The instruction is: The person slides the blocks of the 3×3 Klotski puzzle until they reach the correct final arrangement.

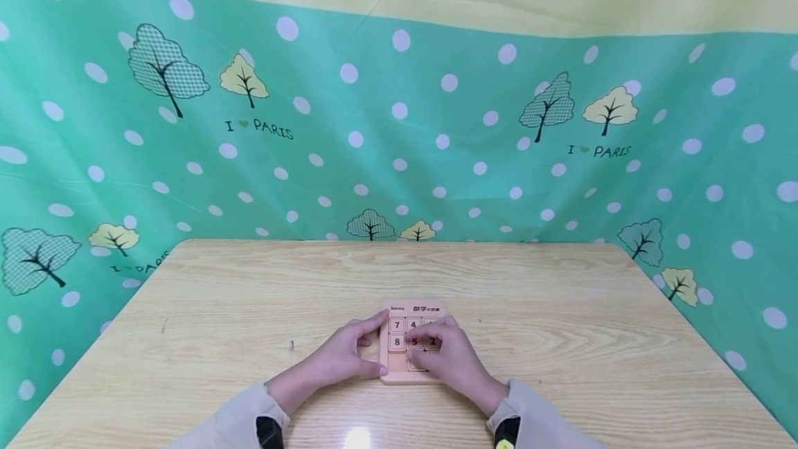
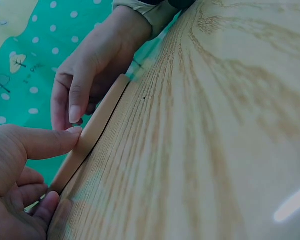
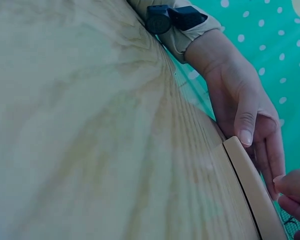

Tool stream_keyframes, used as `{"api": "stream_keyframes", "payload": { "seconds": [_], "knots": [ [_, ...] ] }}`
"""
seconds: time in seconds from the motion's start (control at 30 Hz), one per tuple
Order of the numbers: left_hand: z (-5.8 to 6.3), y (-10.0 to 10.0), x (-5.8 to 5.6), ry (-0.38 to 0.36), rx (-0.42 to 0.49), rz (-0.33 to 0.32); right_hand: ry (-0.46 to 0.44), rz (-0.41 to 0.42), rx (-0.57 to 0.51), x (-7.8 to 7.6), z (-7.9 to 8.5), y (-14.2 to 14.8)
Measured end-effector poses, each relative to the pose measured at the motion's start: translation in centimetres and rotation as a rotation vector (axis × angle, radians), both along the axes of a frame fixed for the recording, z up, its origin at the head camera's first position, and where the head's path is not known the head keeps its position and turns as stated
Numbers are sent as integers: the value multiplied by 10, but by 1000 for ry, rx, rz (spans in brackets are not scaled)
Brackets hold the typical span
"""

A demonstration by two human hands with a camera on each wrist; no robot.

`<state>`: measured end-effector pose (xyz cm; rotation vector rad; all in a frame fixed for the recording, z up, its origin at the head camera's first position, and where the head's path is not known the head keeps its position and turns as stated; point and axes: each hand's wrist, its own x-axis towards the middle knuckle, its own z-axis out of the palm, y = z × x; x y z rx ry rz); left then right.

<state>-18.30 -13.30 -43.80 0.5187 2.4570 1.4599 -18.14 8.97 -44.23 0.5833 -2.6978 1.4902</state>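
Right hand (image 1: 455, 359): grip spread, thumb and forefinger apart over the numbered tiles (image 1: 397, 342); whether the fingertips touch a tile cannot be told.
Left hand (image 1: 339, 354): grip spread, thumb and forefinger touching the left side of the number board (image 1: 408, 378).
Tiles: 7 and 4 show in the top row, 8, 5 and 2 below, with a gap in the lower left corner.
Number board: pale and flat, between the two hands on the wood-grain counter (image 1: 218, 324).
Cuffs: light sleeves (image 1: 231, 421), black bands (image 1: 269, 433) at both wrists.
Backdrop: a green dotted cloth (image 1: 374, 123) printed with trees.
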Motion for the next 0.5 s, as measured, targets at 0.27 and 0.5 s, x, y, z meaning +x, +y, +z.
{"api": "stream_keyframes", "payload": {
  "seconds": [0.27, 0.5],
  "knots": [
    [0, 0, -2, -2, -10, -10, -17, -5, -3, -6, 0, -4],
    [-1, -1, -1, -5, -14, -6, 6, -9, 14, -6, -3, -4]
  ]
}}
